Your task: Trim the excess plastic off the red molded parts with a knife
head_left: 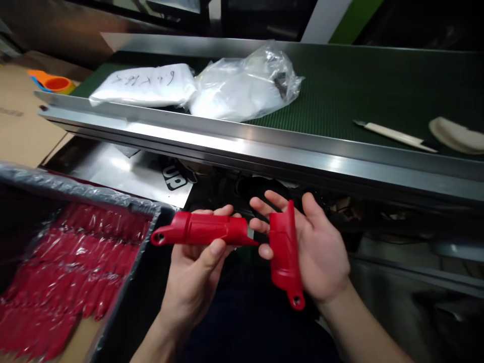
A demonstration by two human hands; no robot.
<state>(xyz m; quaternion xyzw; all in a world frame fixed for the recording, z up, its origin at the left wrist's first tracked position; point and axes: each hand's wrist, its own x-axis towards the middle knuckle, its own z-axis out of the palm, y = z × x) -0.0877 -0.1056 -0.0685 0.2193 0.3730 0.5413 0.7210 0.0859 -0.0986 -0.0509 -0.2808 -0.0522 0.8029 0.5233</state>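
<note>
My left hand (198,272) is closed round a red plastic part (212,229), thumb in front and fingers behind; the part lies nearly level, its holed tab pointing left. A second red part (283,247) stands roughly upright against the fingers and palm of my right hand (319,247), with its holed tab at the bottom. The right thumb points up, clear of that part, and the fingers curl behind it. The two parts are close together, their near ends almost meeting.
A lined box (141,267) at the left holds rows of wrapped red parts (86,257). Beyond the metal rail (234,138), a green conveyor belt (340,91) carries plastic bags (242,88), a pale-handled knife (395,135) and a pale pad (456,135). An orange tape dispenser (53,82) lies far left.
</note>
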